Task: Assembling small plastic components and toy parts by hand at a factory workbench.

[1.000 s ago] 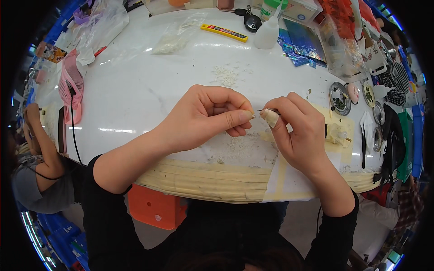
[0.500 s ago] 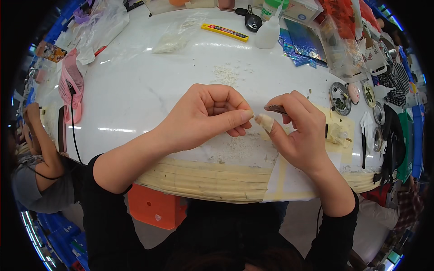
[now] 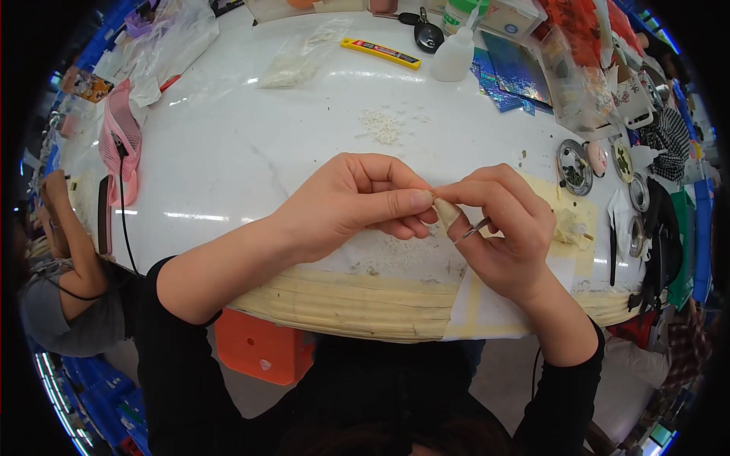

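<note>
Shell piece: a small, pale cream, tapered bit (image 3: 445,213), smooth and slightly glossy, was pinched at the meeting point of both hands, just above the near edge of the tabletop.
Left hand: the left hand (image 3: 357,199) had thumb and forefinger pressed together on the piece's upper end, the other fingers curled under.
Right hand: the right hand (image 3: 503,228) had its fingers closed around a thin metal tool (image 3: 473,229), whose shiny tip lay just beside the piece's lower side; whether it touched could not be told.
Tabletop: a round white surface (image 3: 228,159), glossy with faint marbling, its near rim wrapped in layers of yellowish tape; fine pale crumbs lay scattered just below the fingers.
Grain pile: a small heap of whitish granules (image 3: 382,126) sat beyond the left fingers, well apart from them.
Plastic bag: a clear, crinkled bag of pale grains (image 3: 298,59) lay farther out, beyond the heap.
Knife: a slim yellow utility knife (image 3: 380,54) lay near the far edge.
Bottle: a soft white squeeze bottle with a pointed nozzle (image 3: 454,55) stood to the right of the knife.
Tins: round shallow metal tins (image 3: 573,167) sat to the right of the right fingers, near a crumpled cream lump (image 3: 569,226).
Pink item: a pink mesh object (image 3: 122,140) with a black cable lay far to the left.
</note>
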Action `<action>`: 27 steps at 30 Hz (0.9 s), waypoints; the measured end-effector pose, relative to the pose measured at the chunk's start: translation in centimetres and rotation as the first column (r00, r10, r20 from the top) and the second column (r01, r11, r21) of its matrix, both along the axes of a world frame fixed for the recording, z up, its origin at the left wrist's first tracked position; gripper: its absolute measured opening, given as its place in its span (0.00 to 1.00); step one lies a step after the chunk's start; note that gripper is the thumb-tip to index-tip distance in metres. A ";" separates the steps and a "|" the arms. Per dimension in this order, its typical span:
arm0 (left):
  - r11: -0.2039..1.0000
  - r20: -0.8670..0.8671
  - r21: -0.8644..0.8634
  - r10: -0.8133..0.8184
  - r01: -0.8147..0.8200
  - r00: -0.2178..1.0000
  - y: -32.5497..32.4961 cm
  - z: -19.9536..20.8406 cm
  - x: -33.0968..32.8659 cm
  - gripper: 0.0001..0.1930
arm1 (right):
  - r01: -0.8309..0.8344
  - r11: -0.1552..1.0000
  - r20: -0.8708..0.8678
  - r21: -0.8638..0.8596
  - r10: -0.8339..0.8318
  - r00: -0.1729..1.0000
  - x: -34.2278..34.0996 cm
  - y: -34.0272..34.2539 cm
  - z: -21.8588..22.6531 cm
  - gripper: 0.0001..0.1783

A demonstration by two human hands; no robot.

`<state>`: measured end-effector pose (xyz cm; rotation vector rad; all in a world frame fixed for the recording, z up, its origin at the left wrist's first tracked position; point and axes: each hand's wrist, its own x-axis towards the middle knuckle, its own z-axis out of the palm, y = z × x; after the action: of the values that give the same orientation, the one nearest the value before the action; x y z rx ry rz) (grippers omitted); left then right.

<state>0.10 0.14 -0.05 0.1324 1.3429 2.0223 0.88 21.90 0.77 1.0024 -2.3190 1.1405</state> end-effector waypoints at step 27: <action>0.935 -0.614 -0.128 0.186 -0.330 0.767 0.7 -0.9 1.9 0.14 | 0.170 0.983 -0.155 0.075 -0.157 0.975 0.2 -1.6 -1.1 0.26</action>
<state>2.02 0.86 -0.97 0.5430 2.0833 2.1180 1.10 20.31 -0.29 0.8755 -2.3000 0.8766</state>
